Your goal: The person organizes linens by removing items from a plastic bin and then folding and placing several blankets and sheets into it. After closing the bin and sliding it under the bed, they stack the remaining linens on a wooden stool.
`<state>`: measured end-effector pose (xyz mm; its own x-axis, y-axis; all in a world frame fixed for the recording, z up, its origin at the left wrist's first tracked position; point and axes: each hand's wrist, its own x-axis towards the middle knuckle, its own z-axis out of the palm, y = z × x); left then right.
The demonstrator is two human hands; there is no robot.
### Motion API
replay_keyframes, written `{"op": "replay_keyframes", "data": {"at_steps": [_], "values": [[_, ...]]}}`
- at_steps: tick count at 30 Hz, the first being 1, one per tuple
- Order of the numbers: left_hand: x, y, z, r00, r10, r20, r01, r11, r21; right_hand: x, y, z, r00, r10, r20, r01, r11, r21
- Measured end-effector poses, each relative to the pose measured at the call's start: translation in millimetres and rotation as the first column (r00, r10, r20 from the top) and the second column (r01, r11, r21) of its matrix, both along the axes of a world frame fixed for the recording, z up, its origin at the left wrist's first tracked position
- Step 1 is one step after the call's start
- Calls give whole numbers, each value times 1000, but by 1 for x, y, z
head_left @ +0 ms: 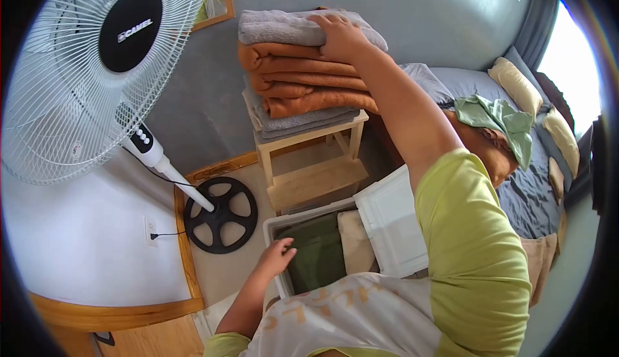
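My right hand [340, 35] lies spread on top of a folded grey towel [280, 28]. Beneath that towel sits a thick stack of folded orange cloth [303, 77], with more grey folded cloth [309, 121] under it, all on a wooden step stool [316, 180]. Lower down, my left hand [277, 258] hovers with fingers apart at the left side of an open bin [272, 229], holding nothing. Inside the bin are dark green folded cloth [316, 254] and cream folded cloth [354, 244]. A white lid [393, 225] rests at the bin's right side.
A standing fan [131, 29] with a round black base [220, 215] fills the left. Its cord runs near a wall outlet [150, 231]. At the right is a bed [532, 196] with pillows [516, 85], a green cloth [493, 115] and an orange cloth [477, 145].
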<state>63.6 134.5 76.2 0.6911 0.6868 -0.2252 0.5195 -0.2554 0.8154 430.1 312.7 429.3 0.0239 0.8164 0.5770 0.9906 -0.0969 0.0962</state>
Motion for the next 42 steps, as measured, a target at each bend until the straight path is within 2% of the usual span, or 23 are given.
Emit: {"op": "replay_keyframes", "data": {"at_steps": [1, 3, 8, 10, 11, 13, 14, 16, 20, 22, 23, 24, 26, 27, 29, 32, 33, 36, 37, 38, 39, 40, 42], "values": [[-13, 4, 7, 994, 102, 31, -101, 994, -34, -2, 7, 3, 1000, 8, 0, -8, 1000, -7], [-42, 0, 6, 985, 173, 22, -171, 983, -62, -5, 18, 3, 994, -91, -60, 70, 956, -286], [-107, -38, -59, 972, 225, -65, -230, 971, -73, 2, 32, -19, 992, -128, 2, 126, 968, -218], [-121, -51, -79, 988, 121, -98, -145, 943, -301, 6, 34, -16, 995, -101, -20, 96, 980, -174], [-128, -56, -105, 988, 125, -93, -148, 943, -299, 6, 32, -12, 994, -97, -54, 83, 972, -218], [-128, -54, -138, 998, -47, -36, 24, 879, -476, 9, 32, -4, 993, -89, -82, 66, 965, -256], [-126, -56, -136, 999, -43, -31, 24, 882, -470, 11, 34, 3, 991, -86, -98, 58, 964, -261], [-103, -59, -50, 992, 67, -108, -105, 913, -394, 20, 40, 25, 991, -80, -112, 49, 965, -256], [-87, -48, -17, 994, 106, -24, -107, 925, -366, 24, 27, 127, 984, -152, -95, 154, 988, 12], [-82, -43, -6, 995, 91, -27, -95, 939, -330, 55, 35, 179, 989, -146, -34, 147, 988, 41], [-78, -40, 1, 996, 88, -29, -93, 937, -338, 29, -4, 191, 996, -83, -10, 84, 988, 133], [-70, -36, 10, 997, 71, 34, -51, 915, -401, -5, -53, 206, 1000, -22, 19, 18, 976, 216], [-50, -25, 18, 976, 34, 216, 85, 852, -516, -15, -91, 232, 986, -110, -124, 122, 989, 88], [-37, -18, 22, 944, 27, 328, 172, 808, -563, -31, -119, 229, 964, -71, -257, 85, 995, 44], [0, -6, 59, 827, 58, 558, 369, 693, -619, -53, -165, 205, 908, -67, -414, 44, 997, -65], [58, 3, 97, 702, -50, 710, 421, 833, -358, -21, -191, 133, 837, -126, -532, -28, 962, -271], [77, 0, 97, 653, 36, 756, 445, 790, -422, -5, -201, 99, 780, -137, -611, -91, 941, -327], [134, -8, 42, 478, 305, 823, 489, 687, -538, -14, -232, -3, 600, -339, -725, -115, 860, -498], [136, -11, 13, 492, 323, 808, 484, 670, -563, -27, -240, -43, 668, -388, -635, -52, 827, -560], [137, -15, -17, 522, 488, 700, 582, 396, -710, -40, -248, -83, 725, -432, -536, 14, 788, -616], [136, -22, -45, 570, 608, 553, 647, 83, -758, -52, -253, -119, 550, -443, -708, -168, 772, -613], [128, -28, -72, 619, 622, 480, 557, 83, -826, -65, -258, -154, 328, -488, -809, -317, 750, -581], [100, -32, -107, 673, 648, 356, 396, 90, -914, -88, -265, -202, 175, -508, -843, -397, 747, -533]]}}
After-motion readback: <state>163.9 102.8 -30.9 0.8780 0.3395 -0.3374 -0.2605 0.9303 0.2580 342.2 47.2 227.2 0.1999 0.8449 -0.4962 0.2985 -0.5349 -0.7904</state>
